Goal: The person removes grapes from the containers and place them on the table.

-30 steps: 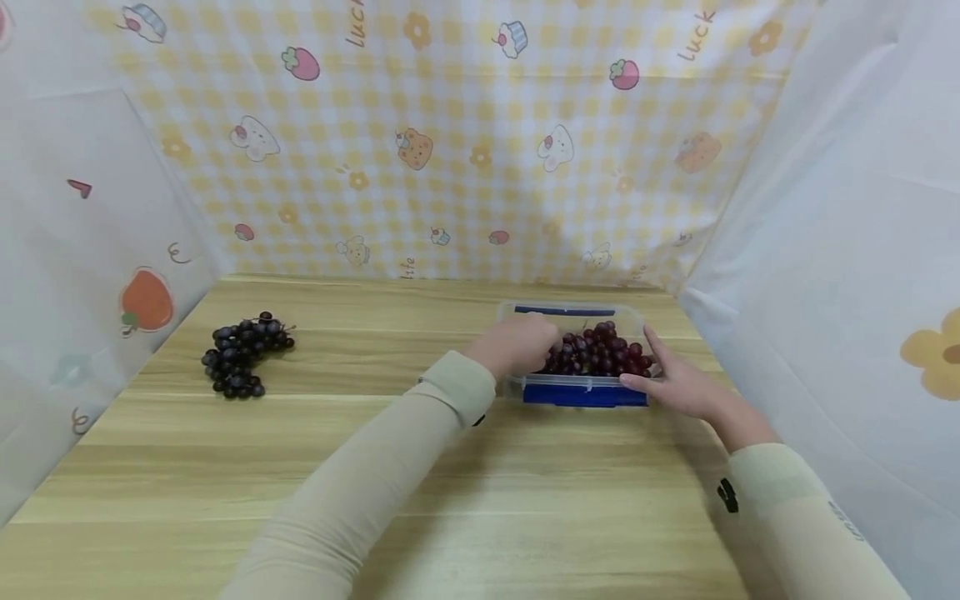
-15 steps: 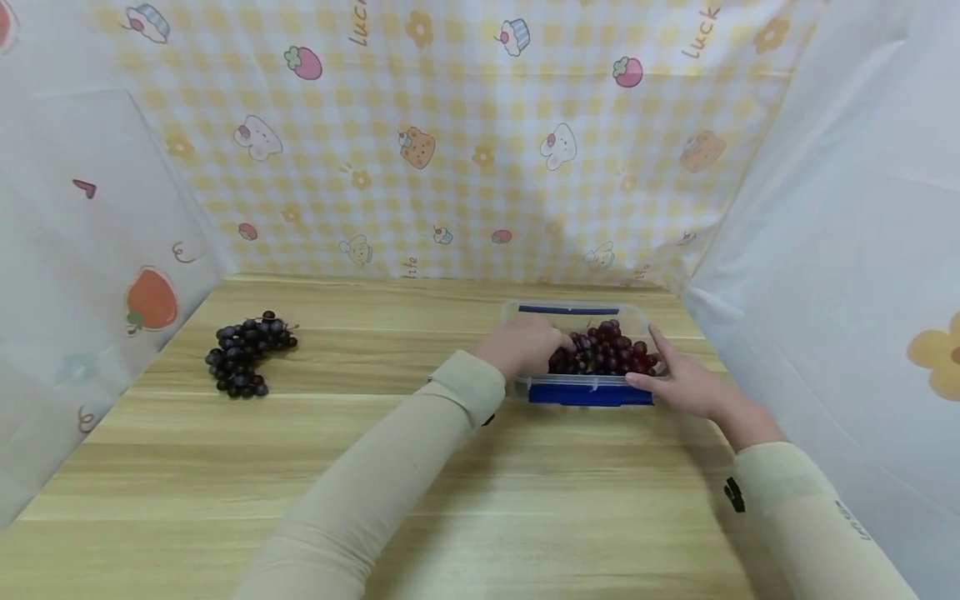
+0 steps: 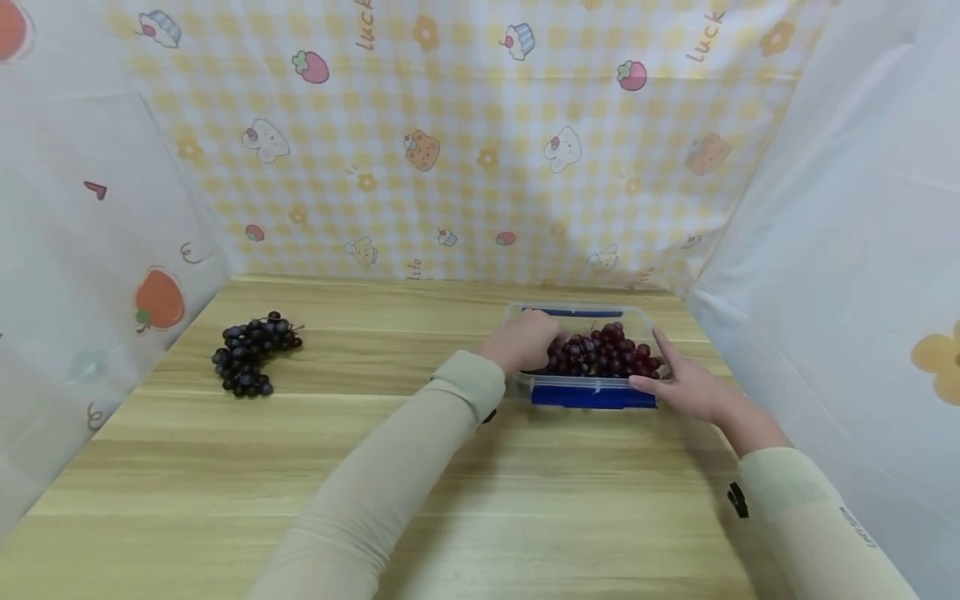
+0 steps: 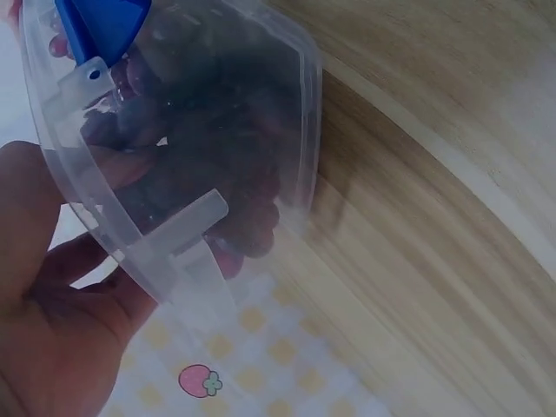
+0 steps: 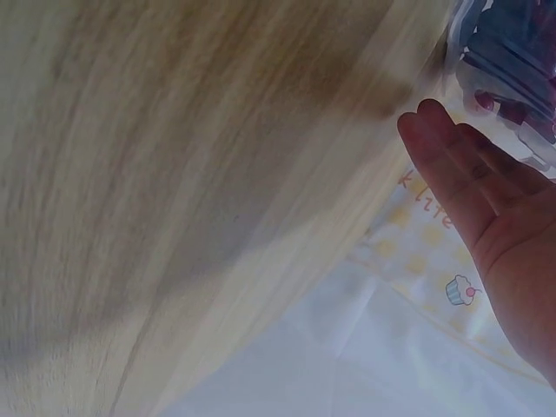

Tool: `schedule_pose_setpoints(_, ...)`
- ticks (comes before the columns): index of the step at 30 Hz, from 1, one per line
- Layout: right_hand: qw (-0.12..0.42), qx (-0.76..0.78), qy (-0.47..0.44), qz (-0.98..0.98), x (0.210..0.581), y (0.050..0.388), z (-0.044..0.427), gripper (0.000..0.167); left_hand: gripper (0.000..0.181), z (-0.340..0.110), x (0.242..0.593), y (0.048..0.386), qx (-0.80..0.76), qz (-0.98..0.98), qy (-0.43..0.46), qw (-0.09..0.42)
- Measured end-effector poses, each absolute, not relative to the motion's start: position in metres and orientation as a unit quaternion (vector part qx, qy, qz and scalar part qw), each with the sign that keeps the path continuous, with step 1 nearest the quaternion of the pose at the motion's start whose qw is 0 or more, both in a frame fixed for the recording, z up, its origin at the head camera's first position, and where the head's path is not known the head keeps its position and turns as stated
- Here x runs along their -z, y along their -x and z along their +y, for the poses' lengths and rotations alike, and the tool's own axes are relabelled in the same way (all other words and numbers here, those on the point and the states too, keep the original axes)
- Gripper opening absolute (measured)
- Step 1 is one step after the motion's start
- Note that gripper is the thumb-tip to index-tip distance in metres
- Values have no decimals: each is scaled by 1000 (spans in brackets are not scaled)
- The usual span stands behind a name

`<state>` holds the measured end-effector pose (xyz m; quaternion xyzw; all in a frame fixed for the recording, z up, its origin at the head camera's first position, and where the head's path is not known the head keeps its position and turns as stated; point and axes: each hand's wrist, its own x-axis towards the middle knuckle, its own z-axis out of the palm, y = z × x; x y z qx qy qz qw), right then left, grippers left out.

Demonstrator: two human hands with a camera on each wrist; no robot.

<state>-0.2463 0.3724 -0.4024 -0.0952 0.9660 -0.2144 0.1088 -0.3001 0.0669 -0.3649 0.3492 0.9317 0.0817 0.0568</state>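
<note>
A clear plastic food container (image 3: 525, 390) with blue clips stands at the right of the wooden table, holding dark red grapes (image 3: 609, 354). My left hand (image 3: 525, 340) reaches over its left end, fingers bent down into it by the grapes. In the left wrist view the thumb of the left hand (image 4: 65, 321) shows through the clear wall, beside the grapes; the fingertips are hidden, so I cannot tell whether they pinch any. My right hand (image 3: 693, 387) rests at the container's right end, thumb by the near rim. Its fingers (image 5: 447, 169) look straight in the right wrist view.
A bunch of black grapes (image 3: 251, 354) lies on the table (image 3: 375, 467) at the far left. A yellow checked cloth (image 3: 465, 150) hangs behind the table, and white sheets (image 3: 840, 275) hang at the sides.
My left hand has shifted a little within the container, its thumb pulling back left from the grapes since half a second ago. The right hand stays put. The whole view has drifted slightly.
</note>
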Motion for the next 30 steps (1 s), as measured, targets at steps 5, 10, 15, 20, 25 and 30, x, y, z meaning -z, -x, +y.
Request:
schedule_pose_setpoints(5, 107, 210, 97, 967, 404, 248, 372, 113, 47, 64, 364, 306, -81, 931, -353, 39)
schedule_pose_setpoints(10, 107, 212, 98, 966, 404, 248, 372, 113, 35, 57, 357, 309, -106, 927, -358, 11)
schedule_pose_setpoints(15, 107, 217, 99, 965, 404, 248, 372, 113, 37, 54, 346, 309, -144, 924, -354, 0)
schedule_pose_setpoints(20, 104, 218, 98, 965, 406, 248, 372, 113, 39, 48, 341, 308, -186, 915, -356, -27)
schedule_pose_setpoints(25, 107, 220, 97, 965, 406, 248, 373, 113, 39, 43, 331, 308, -187, 912, -360, -59)
schedule_pose_setpoints(30, 103, 221, 97, 965, 406, 247, 374, 113, 39, 41, 317, 305, -184, 915, -351, -70)
